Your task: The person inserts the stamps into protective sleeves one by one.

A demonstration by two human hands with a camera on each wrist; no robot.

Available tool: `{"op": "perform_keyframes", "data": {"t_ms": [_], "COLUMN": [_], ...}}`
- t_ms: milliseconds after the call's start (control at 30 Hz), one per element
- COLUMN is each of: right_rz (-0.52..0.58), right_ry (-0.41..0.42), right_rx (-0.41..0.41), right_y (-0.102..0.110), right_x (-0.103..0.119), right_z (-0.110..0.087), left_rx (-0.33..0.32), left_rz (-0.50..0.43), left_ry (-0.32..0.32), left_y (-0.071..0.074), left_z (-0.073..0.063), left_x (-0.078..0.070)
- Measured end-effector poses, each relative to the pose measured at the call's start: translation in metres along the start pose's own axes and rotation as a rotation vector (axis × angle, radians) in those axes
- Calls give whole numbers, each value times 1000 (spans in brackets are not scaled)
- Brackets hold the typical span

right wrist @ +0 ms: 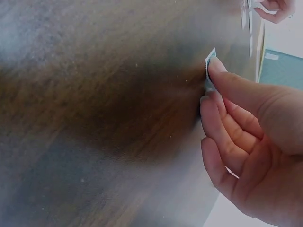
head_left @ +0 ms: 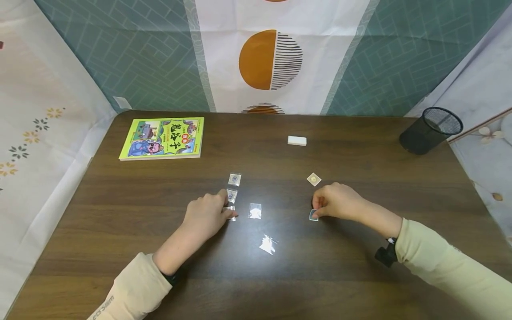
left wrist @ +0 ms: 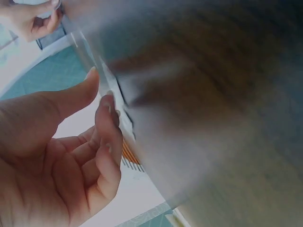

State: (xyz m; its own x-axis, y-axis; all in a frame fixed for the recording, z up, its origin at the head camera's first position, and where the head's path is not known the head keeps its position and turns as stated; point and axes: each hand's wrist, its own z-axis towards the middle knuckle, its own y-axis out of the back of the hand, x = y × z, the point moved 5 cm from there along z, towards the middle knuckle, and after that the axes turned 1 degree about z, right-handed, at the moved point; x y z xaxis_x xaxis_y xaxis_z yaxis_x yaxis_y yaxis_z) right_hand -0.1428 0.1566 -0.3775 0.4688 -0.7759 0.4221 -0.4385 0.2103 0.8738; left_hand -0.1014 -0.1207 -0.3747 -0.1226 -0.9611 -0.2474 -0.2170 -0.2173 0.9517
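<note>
The right hand [head_left: 340,201] is pinching a small bluish square [head_left: 314,218] at the counter [head_left: 120,222], well to the right of a shiny clear packet [head_left: 255,211], which is lying between the hands, nearer the left hand [head_left: 205,216], whose relaxed fingers are touching a column of packets [head_left: 234,179].

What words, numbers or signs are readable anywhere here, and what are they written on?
"鬼谷子": on the yellow-green book; its smaller print is unreadable.
"Slim", probably: on the left sleeve; the letters before it are unclear.
Small packets and pale square: any marks are too small to read.
</note>
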Motion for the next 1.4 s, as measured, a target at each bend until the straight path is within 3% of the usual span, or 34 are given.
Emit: {"op": "perform_keyframes", "data": {"t_ms": [333,567,733,867,1067,1167,1267,1400], "right_rz": [58,61,6,-9,60,94,107,144], "right_ry": [-21,-7,34,47,36,34,13,-32], "right_rx": [1,8,-17,-84,-188,-224,-261,-296], "right_y": [-4,-3,4,16,28,29,31,33], "right_x": [-4,-3,-2,-3,-7,-8,-10,-10], "right_z": [-4,-4,-8,-12,-16,-19,-24,-29], "left_rx": [-29,33,69,109,62,21,-4,15], "left_rz": [98,155,112,22,-137,-152,-49,143], "left_ry": [-20,-49,-62,-54,-74,-118,-148,-135], "left_y": [5,5,9,11,10,8,5,-2], "left_z": [-5,1,1,0,9,17,25,31], "left_x": [-3,-4,-3,-7,-36,-52,-65,-74]}}
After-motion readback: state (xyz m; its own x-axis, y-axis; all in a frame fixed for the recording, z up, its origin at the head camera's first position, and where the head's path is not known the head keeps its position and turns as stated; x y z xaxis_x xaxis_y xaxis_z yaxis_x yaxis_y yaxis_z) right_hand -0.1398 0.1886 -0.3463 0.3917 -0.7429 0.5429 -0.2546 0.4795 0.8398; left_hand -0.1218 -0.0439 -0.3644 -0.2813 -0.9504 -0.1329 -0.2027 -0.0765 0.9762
